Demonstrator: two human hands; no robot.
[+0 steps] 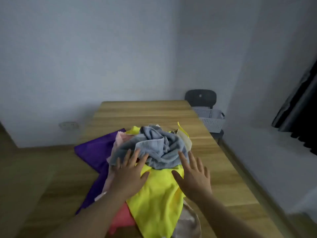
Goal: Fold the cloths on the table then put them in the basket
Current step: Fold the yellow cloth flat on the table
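Note:
A heap of crumpled cloths lies on the wooden table [145, 110]. A grey towel [159, 145] is bunched on top, over a yellow cloth [157, 200] that spreads toward me. A purple cloth [94, 152] hangs off the table's left edge, with pale pink [120, 140], red [121, 219] and beige [187, 222] cloths partly hidden underneath. My left hand [128, 176] hovers open at the grey towel's near left edge, fingers spread. To the right, my right hand [193, 176] is open over the yellow cloth beside the grey towel. Neither hand holds anything.
A white perforated basket [211, 120] sits on a dark chair [200, 97] just past the table's right edge, near the far corner. Walls close in behind and to the right. A wall socket [68, 125] is at the left. A dark curtain [298, 107] hangs at far right.

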